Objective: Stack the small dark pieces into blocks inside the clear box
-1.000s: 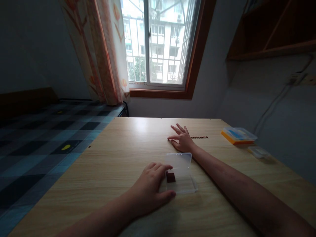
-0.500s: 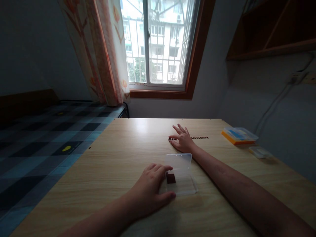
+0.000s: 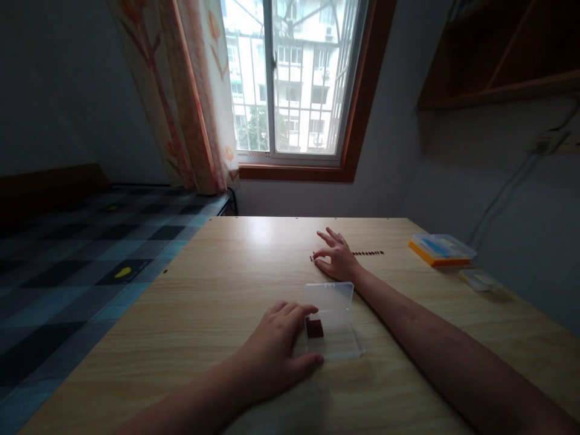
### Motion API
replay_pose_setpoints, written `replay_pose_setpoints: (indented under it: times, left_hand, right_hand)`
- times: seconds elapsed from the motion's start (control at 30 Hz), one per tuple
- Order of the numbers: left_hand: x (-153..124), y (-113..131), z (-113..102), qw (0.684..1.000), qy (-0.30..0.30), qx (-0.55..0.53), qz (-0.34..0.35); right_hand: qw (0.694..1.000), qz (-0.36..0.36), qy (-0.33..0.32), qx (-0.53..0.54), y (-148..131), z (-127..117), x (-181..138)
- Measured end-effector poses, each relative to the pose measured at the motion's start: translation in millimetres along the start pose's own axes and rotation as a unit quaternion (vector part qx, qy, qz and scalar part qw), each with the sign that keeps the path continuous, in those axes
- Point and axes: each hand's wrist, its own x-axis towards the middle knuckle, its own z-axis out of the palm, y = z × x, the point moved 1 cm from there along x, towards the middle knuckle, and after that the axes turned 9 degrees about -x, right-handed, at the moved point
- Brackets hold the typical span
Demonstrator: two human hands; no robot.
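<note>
My left hand [image 3: 278, 341] is closed on the left side of a clear plastic box [image 3: 339, 344], thumb at the near edge and fingers at the back. The box's lid [image 3: 333, 296] stands raised at the far side. A dark brown square block [image 3: 315, 328] lies inside, beside my fingertips. Farther off, my right hand [image 3: 338, 257] has thumb and index finger pinched at the left end of a row of small dark brown pieces [image 3: 369, 253]; its other fingers are spread. The pinch itself hides what is between the fingertips, and the hand covers the middle of the row.
On the wooden table [image 3: 226, 290], an orange-and-clear case [image 3: 441, 249] sits at the right edge, with a small clear box [image 3: 478, 279] nearer. A checked bed [image 3: 136, 241] adjoins the left. Beyond the table are a window [image 3: 306, 78] and curtain [image 3: 194, 103].
My right thumb and index finger have drawn together over the small dark pieces at the row's left end; fewer of them show there now. My left hand and the box have stayed put.
</note>
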Motion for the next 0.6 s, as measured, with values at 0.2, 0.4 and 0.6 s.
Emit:
replay_pose_setpoints:
  times: [0.2,0.4,0.6]
  left_hand:
    - [-0.4,-3.7,1.1,1.000,0.005,0.000,0.009]
    - [0.4,-2.9,0.9,1.000,0.005,0.003,0.009]
    - [1.1,-4.4,1.0,1.000,0.005,0.007,0.012]
  right_hand:
    - [0.991,0.086,0.030,0.102,5.0,-10.3,-6.8]
    - [0.946,0.193,0.033,0.259,7.6,-29.2,-45.9]
    - [0.831,0.283,0.101,0.469,8.6,-68.1,-79.7]
